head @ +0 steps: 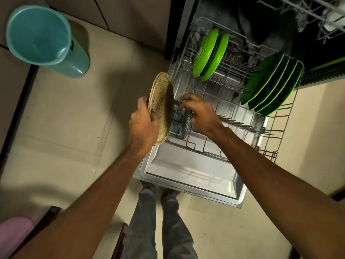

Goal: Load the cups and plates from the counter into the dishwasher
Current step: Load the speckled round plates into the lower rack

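Okay, teal bin (46,40) far left on floor; left hand (143,122) grips speckled tan plate (162,107) on edge, at left side of pulled-out lower rack (280,135); right hand (199,111), fingers loosely curled, holds nothing, over cutlery basket (180,122); green plates (211,55) racked upright.

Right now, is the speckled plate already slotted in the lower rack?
No. The left hand holds the speckled plate on edge beside the lower rack, outside its wires.

My right hand (198,113) is covering part of the cutlery basket (179,122), my fingertips blurring among its slots. The upper rack (306,14) is running off the top edge, its contents smeared.
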The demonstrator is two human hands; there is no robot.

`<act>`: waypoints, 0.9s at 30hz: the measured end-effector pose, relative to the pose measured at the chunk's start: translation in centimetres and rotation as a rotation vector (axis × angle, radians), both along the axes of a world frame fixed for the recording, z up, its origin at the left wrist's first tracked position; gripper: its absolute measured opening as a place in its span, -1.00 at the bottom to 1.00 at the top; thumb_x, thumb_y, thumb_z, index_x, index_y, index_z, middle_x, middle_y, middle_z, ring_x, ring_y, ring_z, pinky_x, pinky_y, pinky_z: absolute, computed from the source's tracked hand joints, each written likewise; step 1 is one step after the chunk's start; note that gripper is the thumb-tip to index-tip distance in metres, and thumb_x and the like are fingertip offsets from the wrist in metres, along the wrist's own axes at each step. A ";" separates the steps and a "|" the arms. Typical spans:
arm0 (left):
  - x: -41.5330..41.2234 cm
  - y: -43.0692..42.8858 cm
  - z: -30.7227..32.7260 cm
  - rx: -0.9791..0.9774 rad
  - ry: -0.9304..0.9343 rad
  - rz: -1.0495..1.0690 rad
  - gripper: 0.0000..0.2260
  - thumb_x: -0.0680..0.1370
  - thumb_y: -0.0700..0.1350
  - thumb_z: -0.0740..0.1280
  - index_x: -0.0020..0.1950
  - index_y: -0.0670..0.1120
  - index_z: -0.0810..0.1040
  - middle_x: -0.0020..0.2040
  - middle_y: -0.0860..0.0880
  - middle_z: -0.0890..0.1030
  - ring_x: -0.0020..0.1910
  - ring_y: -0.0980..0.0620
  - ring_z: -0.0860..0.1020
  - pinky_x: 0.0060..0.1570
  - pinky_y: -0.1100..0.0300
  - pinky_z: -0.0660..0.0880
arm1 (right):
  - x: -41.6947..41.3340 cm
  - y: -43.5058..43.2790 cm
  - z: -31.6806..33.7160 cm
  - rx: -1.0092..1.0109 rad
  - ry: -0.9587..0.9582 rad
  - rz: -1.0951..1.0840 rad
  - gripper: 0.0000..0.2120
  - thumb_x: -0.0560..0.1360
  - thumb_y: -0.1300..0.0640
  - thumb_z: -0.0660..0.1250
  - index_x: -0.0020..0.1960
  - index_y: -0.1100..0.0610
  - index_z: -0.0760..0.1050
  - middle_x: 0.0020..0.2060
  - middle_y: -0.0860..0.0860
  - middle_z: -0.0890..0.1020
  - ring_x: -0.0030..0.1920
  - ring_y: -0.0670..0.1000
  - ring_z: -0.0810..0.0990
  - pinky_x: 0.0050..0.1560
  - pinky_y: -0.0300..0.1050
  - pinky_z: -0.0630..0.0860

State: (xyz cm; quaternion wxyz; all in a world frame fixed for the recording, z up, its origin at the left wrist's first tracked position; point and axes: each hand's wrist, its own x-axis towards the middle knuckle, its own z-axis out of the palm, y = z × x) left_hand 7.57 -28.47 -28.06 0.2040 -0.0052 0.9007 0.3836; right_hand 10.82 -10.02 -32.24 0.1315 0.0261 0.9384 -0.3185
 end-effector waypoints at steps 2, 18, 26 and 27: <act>0.0 0.4 -0.1 0.011 0.016 -0.009 -0.74 0.58 -0.28 0.20 0.27 -0.18 0.36 0.03 -0.15 0.61 -0.08 -0.15 0.61 -0.06 -0.04 0.59 | 0.7 0.0 0.1 -0.029 0.059 -0.092 -0.43 0.25 0.61 0.21 0.12 0.18 0.59 0.28 0.12 0.50 0.35 0.05 0.40 0.20 -0.33 0.38; 0.4 3.5 -3.0 -0.063 0.019 -0.094 -0.73 0.60 -0.24 0.21 0.30 -0.18 0.33 0.06 -0.17 0.62 -0.23 0.00 0.52 -0.25 0.33 0.44 | 8.7 0.7 -0.2 -0.084 0.175 -0.604 -0.51 0.33 0.58 0.21 0.05 0.12 0.63 0.07 0.02 0.60 0.03 -0.29 0.48 -0.02 -0.52 0.41; 0.2 4.7 -4.3 -0.141 -0.041 -0.096 -0.69 0.60 -0.25 0.19 0.34 -0.17 0.29 0.10 -0.23 0.59 0.02 -0.22 0.60 -0.06 0.12 0.49 | 10.4 0.8 -0.4 -0.057 0.187 -0.609 -0.56 0.33 0.54 0.22 0.00 0.14 0.64 0.02 0.02 0.64 0.02 -0.20 0.54 -0.02 -0.50 0.43; 0.1 4.9 -4.6 -0.141 -0.053 -0.105 -0.69 0.60 -0.25 0.19 0.33 -0.17 0.30 0.10 -0.22 0.59 0.03 -0.22 0.60 -0.03 0.08 0.51 | 10.5 0.9 -0.4 -0.057 0.187 -0.614 -0.57 0.33 0.54 0.23 0.00 0.15 0.64 0.02 0.02 0.64 0.03 -0.19 0.54 -0.02 -0.51 0.42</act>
